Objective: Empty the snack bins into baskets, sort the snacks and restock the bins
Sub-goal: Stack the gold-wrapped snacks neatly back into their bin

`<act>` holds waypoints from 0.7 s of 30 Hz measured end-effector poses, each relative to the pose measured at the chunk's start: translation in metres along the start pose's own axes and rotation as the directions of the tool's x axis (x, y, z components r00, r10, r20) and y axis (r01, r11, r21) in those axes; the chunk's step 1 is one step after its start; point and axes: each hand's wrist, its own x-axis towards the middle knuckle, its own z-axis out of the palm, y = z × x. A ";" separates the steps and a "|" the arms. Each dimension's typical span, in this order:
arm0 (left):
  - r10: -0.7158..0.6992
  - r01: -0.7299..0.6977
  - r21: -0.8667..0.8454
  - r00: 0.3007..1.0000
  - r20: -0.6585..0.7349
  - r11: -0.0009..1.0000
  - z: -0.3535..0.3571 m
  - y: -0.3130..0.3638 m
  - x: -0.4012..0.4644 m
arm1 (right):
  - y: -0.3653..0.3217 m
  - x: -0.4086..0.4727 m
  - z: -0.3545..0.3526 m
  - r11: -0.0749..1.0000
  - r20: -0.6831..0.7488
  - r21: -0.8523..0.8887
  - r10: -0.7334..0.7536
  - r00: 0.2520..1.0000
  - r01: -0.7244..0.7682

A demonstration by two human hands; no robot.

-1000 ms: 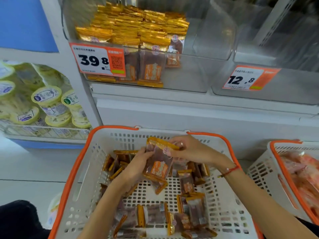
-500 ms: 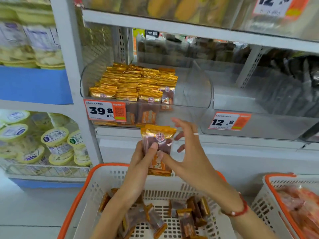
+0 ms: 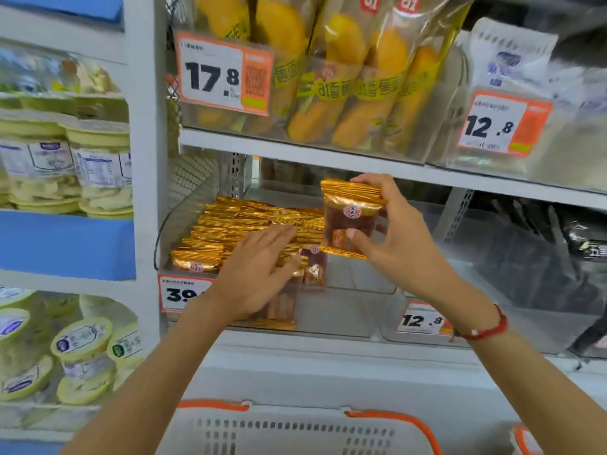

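My right hand (image 3: 399, 238) grips a small stack of gold-edged brown snack packs (image 3: 349, 215), held upright above the right, unfilled part of the clear bin (image 3: 345, 310). My left hand (image 3: 259, 267) lies flat, fingers spread, on the rows of gold snack packs (image 3: 236, 224) that fill the bin's left side. It holds nothing. The white basket with orange rim (image 3: 295, 428) sits below at the bottom edge; its contents are out of view.
A 39.8 price tag (image 3: 179, 293) hangs on the bin's front. A neighbouring clear bin with a 12.8 tag (image 3: 422, 320) stands to the right. Yellow snack bags (image 3: 328, 77) fill the shelf above. Tubs (image 3: 82, 349) stack at the left. A second basket's corner (image 3: 525, 438) shows bottom right.
Both hands rose from the basket to the bin. The stack passed from both hands to the right hand alone. The left hand moved onto the packs in the bin.
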 end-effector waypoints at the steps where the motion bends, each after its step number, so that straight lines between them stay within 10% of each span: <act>1: 0.005 -0.012 0.103 0.998 0.063 0.995 0.002 -0.006 0.003 | 0.004 0.006 0.003 0.997 0.022 -0.073 0.012 1.000 -0.010; 5: -0.093 0.072 0.137 0.984 0.153 0.988 0.004 -0.008 0.010 | 0.031 0.032 0.027 0.970 0.222 -0.224 0.147 0.964 -0.096; 13: -0.195 0.210 0.150 0.975 -0.108 0.966 0.013 -0.001 0.007 | 0.087 0.055 0.079 0.843 0.463 -0.035 0.490 0.738 -0.538; 21: -0.205 0.223 0.160 0.971 -0.123 0.962 0.013 0.001 0.005 | 0.092 0.054 0.087 0.865 0.317 -0.477 0.335 0.888 -0.156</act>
